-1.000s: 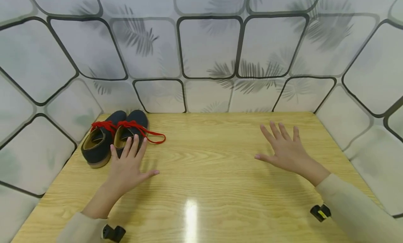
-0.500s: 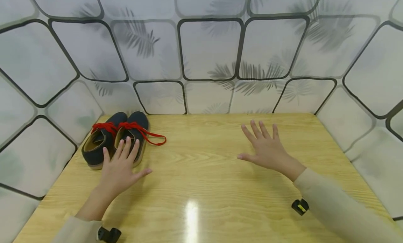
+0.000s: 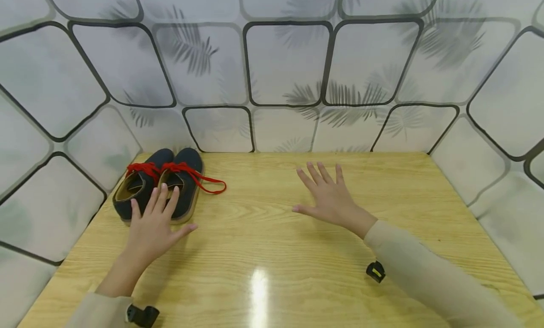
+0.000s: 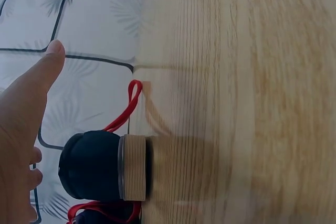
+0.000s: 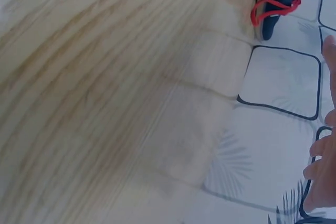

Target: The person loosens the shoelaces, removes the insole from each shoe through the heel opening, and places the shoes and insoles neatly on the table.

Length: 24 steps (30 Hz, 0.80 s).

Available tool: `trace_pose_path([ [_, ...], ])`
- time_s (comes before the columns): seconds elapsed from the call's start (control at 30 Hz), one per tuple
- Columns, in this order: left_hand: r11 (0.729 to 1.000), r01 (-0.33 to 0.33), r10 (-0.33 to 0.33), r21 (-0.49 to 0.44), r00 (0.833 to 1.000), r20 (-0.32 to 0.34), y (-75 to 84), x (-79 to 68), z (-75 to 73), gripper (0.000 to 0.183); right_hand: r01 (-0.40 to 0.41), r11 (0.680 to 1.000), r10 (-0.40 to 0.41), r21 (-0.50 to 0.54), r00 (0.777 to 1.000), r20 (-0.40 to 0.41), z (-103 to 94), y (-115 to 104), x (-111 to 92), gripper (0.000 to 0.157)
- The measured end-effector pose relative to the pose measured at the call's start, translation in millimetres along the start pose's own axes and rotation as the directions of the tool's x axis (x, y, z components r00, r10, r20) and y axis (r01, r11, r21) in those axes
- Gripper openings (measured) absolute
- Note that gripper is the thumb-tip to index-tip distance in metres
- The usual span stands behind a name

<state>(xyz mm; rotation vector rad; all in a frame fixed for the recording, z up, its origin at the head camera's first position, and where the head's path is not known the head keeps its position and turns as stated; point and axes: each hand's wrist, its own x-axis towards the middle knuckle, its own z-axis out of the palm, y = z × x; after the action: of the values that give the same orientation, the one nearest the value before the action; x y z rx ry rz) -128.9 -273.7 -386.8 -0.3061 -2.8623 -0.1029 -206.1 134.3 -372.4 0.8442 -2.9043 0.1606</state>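
Observation:
Two dark navy shoes stand side by side at the table's back left in the head view, toes toward the wall. The left shoe [image 3: 125,207] shows a tan lining, and the right shoe [image 3: 190,200] has a long loop of red shoelace [image 3: 212,186] trailing onto the table. My left hand [image 3: 150,228], fingers spread, overlaps the heels of the shoes in the head view and holds nothing. In the left wrist view a navy shoe [image 4: 92,165] lies beyond the thumb. Over the table's middle right, my right hand [image 3: 329,200] has its fingers spread and holds nothing.
A glossy wood-grain table [image 3: 263,252] spans the view. Pale walls [image 3: 284,63] with dark rounded outlines and leaf prints close off the back and both sides. Small black devices [image 3: 142,315] sit at both wrists, over beige sleeves [image 3: 425,266].
My right hand has moved left across the table, fingers still spread. My left hand has drifted slightly left and toward the body. The shoes stay where they were.

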Motion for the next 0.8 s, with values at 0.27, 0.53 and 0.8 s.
trace_pose_path([
  [0.27, 1.0, 0.023, -0.023, 0.001, 1.0, -0.008, -7.8, 0.3, 1.1, 0.097, 0.04, 0.999, -0.041, -0.025, 0.999, -0.031, 11.3, -21, 16, 0.09],
  [0.53, 0.992, 0.094, -0.094, -0.086, 0.996, -0.002, -21.1, 1.5, 2.4, 0.092, 0.038, 0.999, -0.038, -0.012, 0.997, -0.073, 26.1, -34, 46, 0.089],
  [0.8, 0.957, 0.125, -0.13, -0.261, 0.991, -0.004, -24.6, 4.4, 2.2, 0.087, 0.002, 1.0, -0.001, 0.027, 1.0, -0.031, 35.0, -52, 69, 0.086],
])
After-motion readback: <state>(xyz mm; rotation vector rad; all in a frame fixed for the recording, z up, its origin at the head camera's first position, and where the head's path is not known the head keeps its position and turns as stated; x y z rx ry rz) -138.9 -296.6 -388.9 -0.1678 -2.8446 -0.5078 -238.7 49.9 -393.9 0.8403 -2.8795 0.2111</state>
